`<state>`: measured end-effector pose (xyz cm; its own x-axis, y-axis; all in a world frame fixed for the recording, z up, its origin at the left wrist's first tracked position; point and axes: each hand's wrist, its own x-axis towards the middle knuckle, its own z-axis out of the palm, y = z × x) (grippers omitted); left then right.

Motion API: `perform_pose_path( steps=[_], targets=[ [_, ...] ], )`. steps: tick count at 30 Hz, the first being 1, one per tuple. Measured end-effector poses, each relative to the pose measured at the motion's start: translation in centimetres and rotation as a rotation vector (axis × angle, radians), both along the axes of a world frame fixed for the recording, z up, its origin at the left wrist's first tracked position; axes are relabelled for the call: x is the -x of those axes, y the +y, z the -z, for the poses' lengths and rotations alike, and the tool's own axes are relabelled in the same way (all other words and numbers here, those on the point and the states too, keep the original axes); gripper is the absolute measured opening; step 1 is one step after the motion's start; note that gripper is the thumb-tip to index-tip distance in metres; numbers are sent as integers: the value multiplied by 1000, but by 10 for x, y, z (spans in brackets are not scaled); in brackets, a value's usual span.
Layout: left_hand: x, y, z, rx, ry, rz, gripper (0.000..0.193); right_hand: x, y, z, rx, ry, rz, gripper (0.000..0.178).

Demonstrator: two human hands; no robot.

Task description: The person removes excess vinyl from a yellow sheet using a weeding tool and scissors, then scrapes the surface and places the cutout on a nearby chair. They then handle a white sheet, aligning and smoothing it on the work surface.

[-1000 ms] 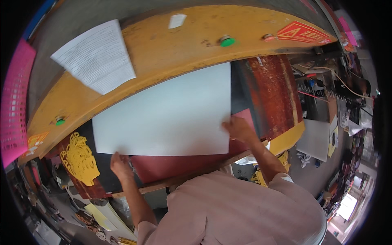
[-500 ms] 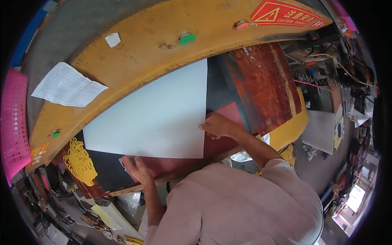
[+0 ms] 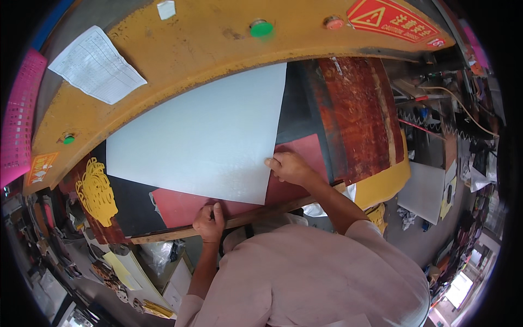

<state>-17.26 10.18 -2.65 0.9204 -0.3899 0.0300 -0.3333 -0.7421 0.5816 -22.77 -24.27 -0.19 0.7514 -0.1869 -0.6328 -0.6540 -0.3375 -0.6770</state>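
Large smooth white sheet (image 3: 201, 131) lies partly over a flat red sheet (image 3: 305, 150), left of the right hand (image 3: 292, 168), which pinches its right edge. Left hand (image 3: 209, 223), fingers curled, sits at the red sheet's near edge; cannot tell whether it grips.

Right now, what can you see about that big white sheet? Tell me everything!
The white sheet looks thin, smooth and plain, like paper or plastic; I can't tell which. It lies spread, slightly askew, over a black surface and a red sheet, its far edge hidden by the yellow beam. The right hand pinches its right edge near the front corner.
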Motion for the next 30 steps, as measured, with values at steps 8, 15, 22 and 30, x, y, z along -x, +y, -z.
perform_pose_path(
  steps=[8,15,22,30],
  targets=[
    [47,30,1,-24,5,21,30,52,30,-8,-20,12,68,53],
    [102,58,-4,345,415,-237,29,100,8,11,-33,-51,350,36],
    [124,61,-24,865,657,-689,51,72,-121,14,691,-401,275,44],
    [137,69,-39,986,876,-889,34,-23,-220,33,963,-319,325,64]
  ],
)
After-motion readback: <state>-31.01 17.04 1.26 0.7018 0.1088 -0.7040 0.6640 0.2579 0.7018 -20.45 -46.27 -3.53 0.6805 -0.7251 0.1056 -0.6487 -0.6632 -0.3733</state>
